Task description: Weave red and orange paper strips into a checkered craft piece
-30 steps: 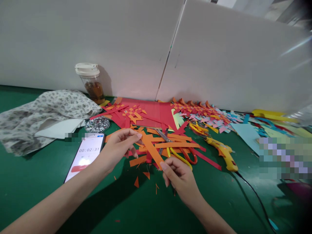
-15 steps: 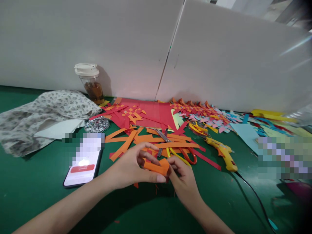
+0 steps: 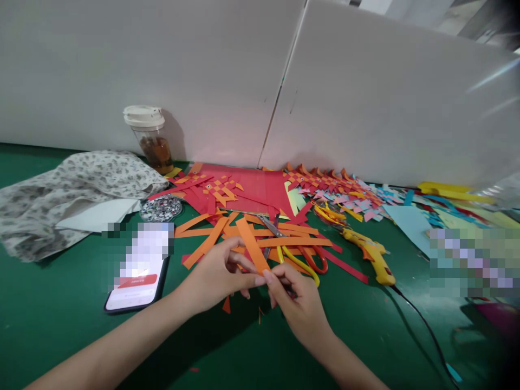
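An orange paper strip [image 3: 252,245] slants up and to the left from between my two hands. My right hand [image 3: 298,295] pinches its lower end between thumb and fingers. Against the left side of that same end, the thumb and fingertips of my left hand [image 3: 221,273] are closed on the strip. Just beyond lie loose orange paper strips [image 3: 207,244] and a pair of scissors [image 3: 298,259] with yellow and red handles. Part of the scissors is covered by strips.
A phone [image 3: 140,271] lies left, near a patterned cloth [image 3: 89,173] and a lidded cup [image 3: 152,141]. To the right is a yellow glue gun [image 3: 371,257] with a black cord. Woven paper fish [image 3: 221,189] and red sheets [image 3: 254,184] lie by the wall.
The orange strip was folded or looped between my hands; now it extends straight, up and to the left. My left hand's fingers have drawn in toward its lower end.
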`<act>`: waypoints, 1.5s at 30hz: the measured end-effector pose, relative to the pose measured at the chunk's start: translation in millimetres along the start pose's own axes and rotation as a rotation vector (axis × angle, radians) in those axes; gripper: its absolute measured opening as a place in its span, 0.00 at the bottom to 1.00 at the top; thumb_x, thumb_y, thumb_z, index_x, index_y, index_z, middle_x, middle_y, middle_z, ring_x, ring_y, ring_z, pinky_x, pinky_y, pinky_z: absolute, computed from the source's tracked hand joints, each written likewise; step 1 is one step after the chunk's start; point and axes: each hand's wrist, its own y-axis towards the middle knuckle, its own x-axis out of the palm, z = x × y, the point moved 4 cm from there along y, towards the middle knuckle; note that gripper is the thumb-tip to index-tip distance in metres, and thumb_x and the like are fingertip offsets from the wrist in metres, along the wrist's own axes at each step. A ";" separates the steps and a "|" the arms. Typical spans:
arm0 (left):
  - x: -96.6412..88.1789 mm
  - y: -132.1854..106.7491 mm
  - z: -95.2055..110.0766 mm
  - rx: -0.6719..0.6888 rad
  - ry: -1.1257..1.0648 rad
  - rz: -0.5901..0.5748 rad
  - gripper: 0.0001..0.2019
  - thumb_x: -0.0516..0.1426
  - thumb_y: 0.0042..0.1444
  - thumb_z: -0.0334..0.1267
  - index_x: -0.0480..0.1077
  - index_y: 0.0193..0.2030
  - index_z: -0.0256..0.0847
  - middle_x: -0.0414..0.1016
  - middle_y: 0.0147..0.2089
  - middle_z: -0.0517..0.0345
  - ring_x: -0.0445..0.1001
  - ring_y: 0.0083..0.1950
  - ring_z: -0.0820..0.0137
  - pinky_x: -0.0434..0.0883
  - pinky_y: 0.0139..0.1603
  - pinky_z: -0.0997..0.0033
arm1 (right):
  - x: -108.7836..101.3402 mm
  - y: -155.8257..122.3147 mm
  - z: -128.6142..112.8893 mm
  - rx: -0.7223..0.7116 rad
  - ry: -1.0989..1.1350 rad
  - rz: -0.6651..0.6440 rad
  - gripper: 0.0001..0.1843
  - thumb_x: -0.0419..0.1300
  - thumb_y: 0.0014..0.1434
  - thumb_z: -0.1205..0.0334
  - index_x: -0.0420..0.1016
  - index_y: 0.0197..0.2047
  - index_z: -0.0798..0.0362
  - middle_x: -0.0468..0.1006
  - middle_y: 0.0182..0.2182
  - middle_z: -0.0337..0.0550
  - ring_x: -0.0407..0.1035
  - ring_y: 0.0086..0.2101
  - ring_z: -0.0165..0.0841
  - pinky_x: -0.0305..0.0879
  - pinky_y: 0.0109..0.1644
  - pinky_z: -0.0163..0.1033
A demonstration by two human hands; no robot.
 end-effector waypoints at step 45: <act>-26.5 3.1 8.0 0.354 1.167 0.297 0.12 0.49 0.57 0.39 0.64 0.47 0.44 0.69 0.52 0.51 0.71 0.28 0.68 0.49 0.21 0.73 | -59.2 22.0 20.6 -0.142 -0.803 0.476 0.20 0.54 0.54 0.60 0.65 0.51 0.53 0.75 0.38 0.48 0.68 0.36 0.39 0.64 0.33 0.39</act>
